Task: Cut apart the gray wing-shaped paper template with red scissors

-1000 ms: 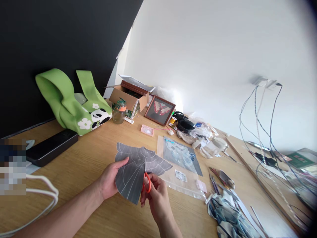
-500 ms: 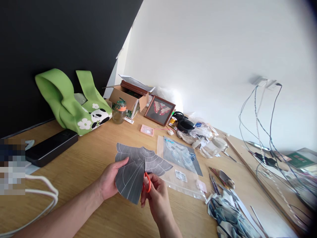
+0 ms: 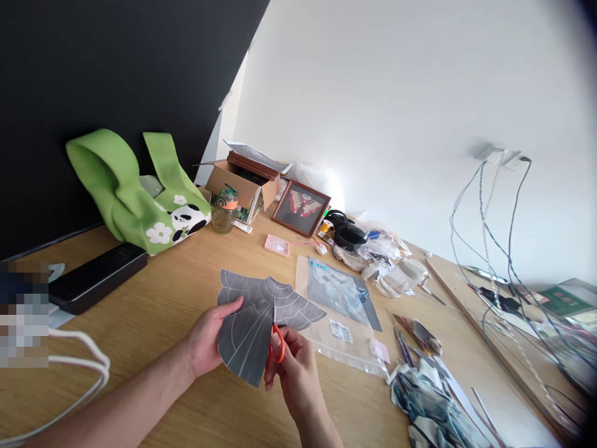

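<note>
A dark grey wing-shaped sheet with pale curved lines is held up over the wooden table. My left hand grips its left edge, thumb on top and the other fingers hidden behind. Orange-handled scissors are in my right hand, with fingers through and around the loops. Their blades meet the sheet at a slit near its middle, between the long lower-left part and the right-hand part. Most of the blade length is hidden by the sheet.
A clear zip bag and bluish patterned sheet lie to the right. Farther right are blue-and-white cloth and tools. Behind stand a green panda bag, bottle, cardboard box and framed butterfly. A black case lies left.
Almost nothing differs. The sheet has shifted very slightly, and both hands keep their hold in nearly the same places.
</note>
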Tool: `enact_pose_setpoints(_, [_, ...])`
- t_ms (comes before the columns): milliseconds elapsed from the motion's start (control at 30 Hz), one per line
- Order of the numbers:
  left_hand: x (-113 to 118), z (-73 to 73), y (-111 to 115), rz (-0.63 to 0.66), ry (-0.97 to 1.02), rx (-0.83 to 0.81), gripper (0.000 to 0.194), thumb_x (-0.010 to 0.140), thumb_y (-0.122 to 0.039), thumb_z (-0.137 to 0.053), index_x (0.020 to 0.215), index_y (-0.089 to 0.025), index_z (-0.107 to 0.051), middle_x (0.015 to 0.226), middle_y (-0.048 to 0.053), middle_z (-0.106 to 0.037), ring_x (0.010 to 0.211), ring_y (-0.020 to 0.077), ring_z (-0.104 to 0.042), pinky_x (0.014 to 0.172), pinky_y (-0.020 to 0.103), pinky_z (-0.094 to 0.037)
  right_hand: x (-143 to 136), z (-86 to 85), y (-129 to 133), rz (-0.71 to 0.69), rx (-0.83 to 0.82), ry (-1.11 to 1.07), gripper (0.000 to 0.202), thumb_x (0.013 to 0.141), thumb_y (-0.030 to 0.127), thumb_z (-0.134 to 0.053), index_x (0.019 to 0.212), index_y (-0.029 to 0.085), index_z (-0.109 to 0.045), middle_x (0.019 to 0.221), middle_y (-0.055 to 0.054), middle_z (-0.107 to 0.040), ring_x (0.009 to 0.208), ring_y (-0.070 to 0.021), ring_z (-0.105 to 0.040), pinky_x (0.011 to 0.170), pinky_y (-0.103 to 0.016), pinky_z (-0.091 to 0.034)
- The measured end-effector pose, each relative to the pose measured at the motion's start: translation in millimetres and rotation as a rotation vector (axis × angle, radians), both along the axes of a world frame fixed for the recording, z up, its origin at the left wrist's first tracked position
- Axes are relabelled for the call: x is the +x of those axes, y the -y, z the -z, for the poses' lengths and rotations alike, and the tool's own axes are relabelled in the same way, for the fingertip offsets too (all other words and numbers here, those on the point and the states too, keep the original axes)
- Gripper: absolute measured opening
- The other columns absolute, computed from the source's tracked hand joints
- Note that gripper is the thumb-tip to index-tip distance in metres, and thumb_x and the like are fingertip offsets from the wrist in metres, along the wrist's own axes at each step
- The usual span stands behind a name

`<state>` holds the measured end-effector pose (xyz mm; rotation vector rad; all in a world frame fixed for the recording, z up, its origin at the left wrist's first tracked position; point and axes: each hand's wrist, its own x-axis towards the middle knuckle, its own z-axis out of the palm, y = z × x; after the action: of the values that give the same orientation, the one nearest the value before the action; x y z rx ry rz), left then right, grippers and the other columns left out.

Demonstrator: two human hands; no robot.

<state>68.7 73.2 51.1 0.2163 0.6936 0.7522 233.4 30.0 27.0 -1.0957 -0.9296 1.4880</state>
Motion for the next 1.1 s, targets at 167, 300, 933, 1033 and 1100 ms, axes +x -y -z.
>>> enact_pose_setpoints(167, [0,-0.2,0,-0.012,-0.001,-0.016,0.036,0.092,-0.034,-0.053,0.110,-0.006,-0.068,0.083,0.017,-0.076,0.076,0.0305,-0.074,0.062,0.035,-0.056,0,0.8,0,-0.007,0.007,0.007,0.048,0.072,0.057,-0.076,0.068,0.015,-0.053,0.043,0.005,-0.053,0.030,-0.0068,-0.047,0.030,-0.017,-0.041])
enact_pose_setpoints(300, [0,-0.6,0,-0.018,0.007,-0.023,0.036,0.091,-0.033,-0.054,0.109,-0.006,-0.069,0.084,0.017,-0.076,0.077,0.0306,-0.074,0.061,0.035,-0.056,0,0.8,-1,-0.010,0.010,0.005,0.048,0.073,0.056,-0.076,0.067,0.015,-0.052,0.043,0.005,-0.052,0.030,-0.0068,-0.048,0.030,-0.016,-0.041])
enact_pose_setpoints(933, [-3,-5.2,-2,-0.062,-0.025,-0.029,0.036,0.092,-0.035,-0.054,0.109,-0.007,-0.068,0.084,0.017,-0.077,0.078,0.0301,-0.074,0.067,0.037,-0.058,2,0.9,1,-0.093,0.019,0.047,0.046,0.077,0.056,-0.072,0.073,0.014,-0.056,0.046,0.001,-0.057,0.036,-0.0090,-0.053,0.037,-0.019,-0.046])
enact_pose_setpoints(1033, [-6,-5.5,-7,-0.204,-0.053,-0.014,0.032,0.091,-0.031,-0.056,0.109,-0.008,-0.069,0.085,0.014,-0.077,0.079,0.0276,-0.074,0.071,0.036,-0.059,2,-1.1,1,-0.129,0.013,0.059,0.046,0.077,0.056,-0.072,0.076,0.012,-0.058,0.059,-0.002,-0.063,0.041,-0.0095,-0.057,0.038,-0.019,-0.047])
enact_pose_setpoints(1100, [-8,-4.9,-10,-0.309,-0.063,0.007,0.029,0.092,-0.029,-0.056,0.110,-0.010,-0.069,0.086,0.013,-0.077,0.080,0.0261,-0.074,0.072,0.035,-0.059,1,-1.8,1,-0.120,-0.001,0.066,0.048,0.075,0.057,-0.073,0.078,0.011,-0.059,0.068,-0.004,-0.065,0.042,-0.0088,-0.058,0.038,-0.019,-0.047])
